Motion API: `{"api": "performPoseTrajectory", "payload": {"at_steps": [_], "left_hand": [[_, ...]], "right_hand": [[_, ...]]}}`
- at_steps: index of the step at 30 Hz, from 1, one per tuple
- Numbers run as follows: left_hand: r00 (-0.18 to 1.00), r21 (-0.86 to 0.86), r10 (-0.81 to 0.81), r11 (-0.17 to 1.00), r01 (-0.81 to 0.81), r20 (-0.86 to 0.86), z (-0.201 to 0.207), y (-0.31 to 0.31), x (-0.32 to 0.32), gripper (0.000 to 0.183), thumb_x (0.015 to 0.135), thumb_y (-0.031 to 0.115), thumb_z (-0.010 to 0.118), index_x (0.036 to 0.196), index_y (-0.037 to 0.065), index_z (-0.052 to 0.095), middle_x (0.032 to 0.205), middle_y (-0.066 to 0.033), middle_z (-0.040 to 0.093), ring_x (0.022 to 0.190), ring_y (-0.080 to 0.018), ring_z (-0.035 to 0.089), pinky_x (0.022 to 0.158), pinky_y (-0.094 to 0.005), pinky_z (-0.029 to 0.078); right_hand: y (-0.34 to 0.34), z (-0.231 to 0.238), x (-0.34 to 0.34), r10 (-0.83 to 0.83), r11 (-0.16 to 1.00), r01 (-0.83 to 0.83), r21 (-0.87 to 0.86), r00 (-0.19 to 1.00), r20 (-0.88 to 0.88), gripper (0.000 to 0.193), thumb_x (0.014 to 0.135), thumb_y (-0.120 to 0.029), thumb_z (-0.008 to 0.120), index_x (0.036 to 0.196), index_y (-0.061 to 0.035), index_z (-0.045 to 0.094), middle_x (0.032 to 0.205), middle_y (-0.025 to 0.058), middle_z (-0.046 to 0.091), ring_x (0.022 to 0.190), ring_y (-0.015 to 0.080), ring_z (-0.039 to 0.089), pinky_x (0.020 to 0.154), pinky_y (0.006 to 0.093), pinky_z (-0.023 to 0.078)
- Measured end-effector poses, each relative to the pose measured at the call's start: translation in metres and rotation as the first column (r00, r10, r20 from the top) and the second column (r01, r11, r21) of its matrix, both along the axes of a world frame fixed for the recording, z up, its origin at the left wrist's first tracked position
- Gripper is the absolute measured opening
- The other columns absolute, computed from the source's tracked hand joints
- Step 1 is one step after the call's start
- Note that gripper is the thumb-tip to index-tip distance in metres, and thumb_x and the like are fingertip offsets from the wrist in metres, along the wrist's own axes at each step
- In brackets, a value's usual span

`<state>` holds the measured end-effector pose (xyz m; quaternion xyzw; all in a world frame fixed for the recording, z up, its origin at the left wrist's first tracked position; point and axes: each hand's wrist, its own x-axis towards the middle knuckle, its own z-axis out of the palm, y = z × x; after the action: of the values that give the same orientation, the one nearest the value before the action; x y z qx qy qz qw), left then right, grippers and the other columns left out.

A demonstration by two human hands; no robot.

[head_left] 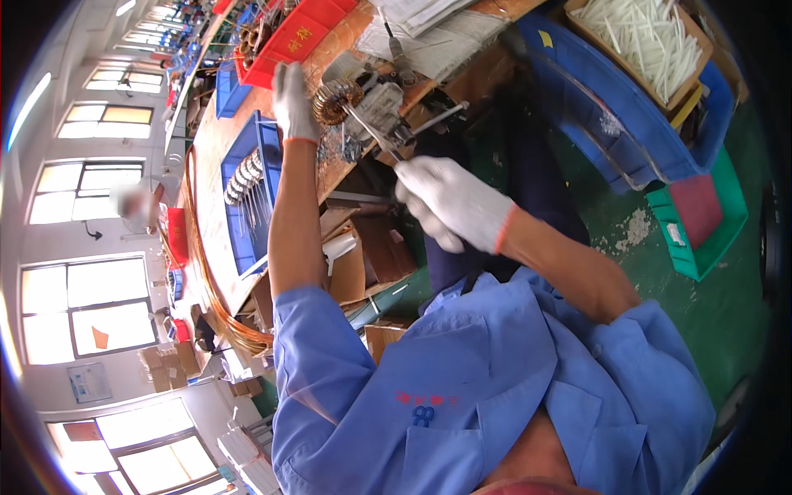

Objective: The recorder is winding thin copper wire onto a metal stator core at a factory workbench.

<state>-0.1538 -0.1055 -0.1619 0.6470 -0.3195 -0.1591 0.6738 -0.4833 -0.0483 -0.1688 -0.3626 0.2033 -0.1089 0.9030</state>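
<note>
A ring-shaped coil of copper wire [337,101] sits at a grey metal vise [381,109] on the bench edge. My right hand [455,200], in a white glove, is closed around a tool with a long thin metal shaft [375,132]. Its handle is hidden in my fist, and the shaft slants up and left to the coil. Just left of the coil is my gloved left hand [294,103], fingers stretched out and pointing away from me. I see nothing held in it.
A blue tray [266,140] holds several wound coils [245,176] left of my left forearm. Beyond stands a red bin [289,45]. Copper wire [200,256] curves along the bench. To the right are a blue tub [577,107], a carton of white tubes [639,41] and a green bin [701,247].
</note>
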Motion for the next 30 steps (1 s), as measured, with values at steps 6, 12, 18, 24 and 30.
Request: {"api": "performPoseTrajectory", "payload": {"at_steps": [6,12,18,24,30], "left_hand": [[0.272,-0.207,0.263,0.954,-0.217,0.926,0.007,0.081,-0.092,0.069,0.083,0.010,0.074,0.146,-0.004,0.050,0.118,-0.0180,0.068,0.106,-0.0313,0.067,0.099,-0.0387,0.054],[0.948,-0.040,-0.184,0.979,0.201,0.261,0.112,0.020,-0.116,0.052,0.109,0.043,0.049,0.118,-0.007,0.064,0.064,0.0018,0.045,0.051,-0.0104,0.045,0.047,-0.0290,0.038],[0.978,-0.146,-0.132,0.983,0.109,-0.159,0.073,-0.056,0.017,0.050,0.110,0.039,0.046,0.100,-0.006,0.065,0.061,0.0034,0.031,0.048,-0.0089,0.029,0.042,-0.0282,0.024],[0.855,0.068,-0.332,0.919,0.389,-0.398,0.020,-0.041,0.070,0.026,0.103,0.020,0.054,0.098,-0.003,0.064,0.067,-0.0001,0.043,0.052,-0.0124,0.038,0.049,-0.0305,0.037],[0.572,-0.363,0.438,0.898,-0.247,0.694,0.034,0.059,-0.021,0.037,0.086,0.011,0.073,0.120,-0.002,0.064,0.077,-0.0098,0.063,0.067,-0.0238,0.065,0.064,-0.0359,0.055]], "right_hand": [[0.072,0.003,-0.179,0.202,0.895,-0.204,-0.397,0.978,-0.048,0.021,0.108,-0.020,0.055,0.094,-0.0057,0.060,0.063,-0.0008,0.055,0.048,0.0111,0.054,0.045,0.0274,0.044],[0.052,0.007,-0.191,0.340,0.761,-0.212,-0.613,0.935,0.099,0.014,0.099,-0.019,0.069,0.095,-0.0067,0.065,0.064,0.0056,0.060,0.055,0.0171,0.064,0.052,0.0356,0.047],[0.011,-0.013,0.036,-0.016,0.942,-0.061,0.331,0.974,0.225,0.037,0.111,-0.038,0.046,0.089,-0.0088,0.055,0.057,-0.0016,0.042,0.035,0.0113,0.036,0.034,0.0293,0.030],[-0.014,-0.006,0.064,0.050,0.992,-0.072,0.103,0.979,0.199,0.031,0.110,-0.034,0.050,0.092,-0.0088,0.056,0.062,-0.0049,0.042,0.038,0.0078,0.034,0.035,0.0274,0.031],[0.044,0.009,-0.121,0.236,0.968,-0.231,0.099,0.971,-0.045,0.034,0.112,-0.025,0.041,0.091,-0.0035,0.055,0.050,-0.0014,0.049,0.034,0.0088,0.042,0.038,0.0266,0.035]]}}
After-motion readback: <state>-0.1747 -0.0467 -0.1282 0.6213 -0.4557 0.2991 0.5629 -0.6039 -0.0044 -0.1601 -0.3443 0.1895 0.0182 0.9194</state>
